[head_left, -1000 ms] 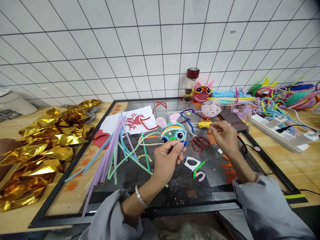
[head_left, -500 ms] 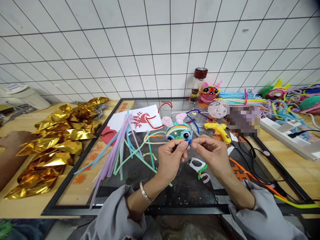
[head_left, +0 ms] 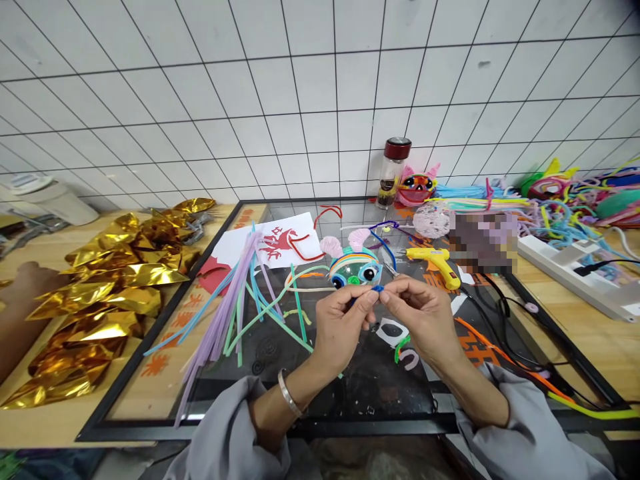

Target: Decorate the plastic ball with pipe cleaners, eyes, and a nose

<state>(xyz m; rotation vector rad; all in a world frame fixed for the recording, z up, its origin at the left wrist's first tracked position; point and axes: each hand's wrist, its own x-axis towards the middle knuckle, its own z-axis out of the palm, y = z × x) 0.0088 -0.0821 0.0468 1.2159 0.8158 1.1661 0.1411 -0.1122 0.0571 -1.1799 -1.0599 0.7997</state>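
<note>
My left hand (head_left: 344, 323) and my right hand (head_left: 419, 319) meet over the black glass mat (head_left: 280, 347), both pinching a small blue pipe-cleaner piece (head_left: 378, 289) between thumb and fingers. Just behind them sits a round striped craft creature (head_left: 354, 267) with big eyes and pink ears. A yellow glue gun (head_left: 434, 259) lies to the right of it, untouched. Loose purple, blue and green pipe cleaners (head_left: 235, 300) fan out to the left of my hands. A white cut-out shape (head_left: 391, 330) and a green and pink bit (head_left: 406, 350) lie under my right hand.
Gold foil pieces (head_left: 95, 293) pile on the wooden table at left, next to another person's arm (head_left: 20, 313). A red-capped jar (head_left: 393, 172), a pink craft face (head_left: 417, 185), a heap of coloured pipe cleaners (head_left: 560, 200) and a power strip (head_left: 575, 270) stand at the back right.
My right hand let go of the glue gun, which now lies on the mat, and came left to join my left hand on the blue piece.
</note>
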